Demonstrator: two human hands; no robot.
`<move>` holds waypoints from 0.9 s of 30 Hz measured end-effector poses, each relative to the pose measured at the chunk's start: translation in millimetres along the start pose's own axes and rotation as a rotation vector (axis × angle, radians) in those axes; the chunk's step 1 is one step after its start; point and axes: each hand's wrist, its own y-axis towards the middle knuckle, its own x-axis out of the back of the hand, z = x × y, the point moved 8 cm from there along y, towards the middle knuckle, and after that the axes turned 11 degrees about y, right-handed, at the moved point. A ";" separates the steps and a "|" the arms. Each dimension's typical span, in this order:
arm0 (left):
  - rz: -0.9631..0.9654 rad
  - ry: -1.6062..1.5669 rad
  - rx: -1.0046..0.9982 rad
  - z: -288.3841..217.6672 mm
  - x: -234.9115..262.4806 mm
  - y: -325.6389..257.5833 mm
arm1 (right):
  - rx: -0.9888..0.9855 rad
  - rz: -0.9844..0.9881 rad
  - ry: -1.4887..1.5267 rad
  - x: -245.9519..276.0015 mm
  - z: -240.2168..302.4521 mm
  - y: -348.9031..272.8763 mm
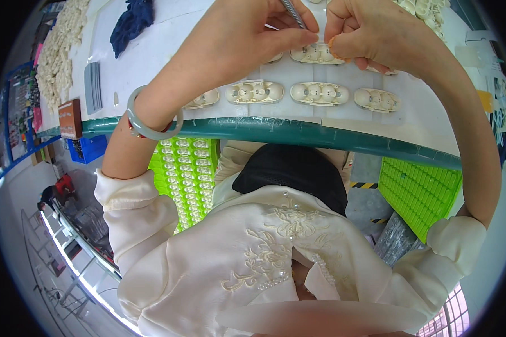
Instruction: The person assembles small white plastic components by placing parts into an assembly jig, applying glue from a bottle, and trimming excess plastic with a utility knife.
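Observation:
My left hand (264, 39), with a jade-coloured bangle on its wrist, is closed around a slim, ridged grey metal tool (293, 12) that slants down between thumb and fingers. My right hand (376, 32) is curled in a pinch close beside it. A bit of orange (337, 49) shows at its fingertips; I cannot make out what it is. Under both hands lies a cream oval plastic housing (310, 54) with round domes inside. Nearer me runs a row of similar housings, among them one at the centre (319, 94), one to its left (255, 92) and one to its right (377, 100).
Heaps of small cream parts (62, 56) lie at the far left and far right (427, 12). A dark blue cloth (131, 25) and a grey strip stack (93, 87) rest on the white table. Below its green edge (253, 129) are bright green trays (424, 188).

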 end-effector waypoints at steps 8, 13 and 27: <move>-0.123 0.063 -0.150 -7.5 -0.3 -3.1 | -0.035 0.065 0.243 -1.3 -16.0 4.1; -0.217 0.178 -0.255 -9.5 -9.2 -7.2 | -0.002 0.104 0.307 -0.6 -22.1 3.0; -0.247 0.208 -0.262 -4.6 -9.2 -6.5 | 0.133 0.146 0.288 -10.2 -15.1 17.0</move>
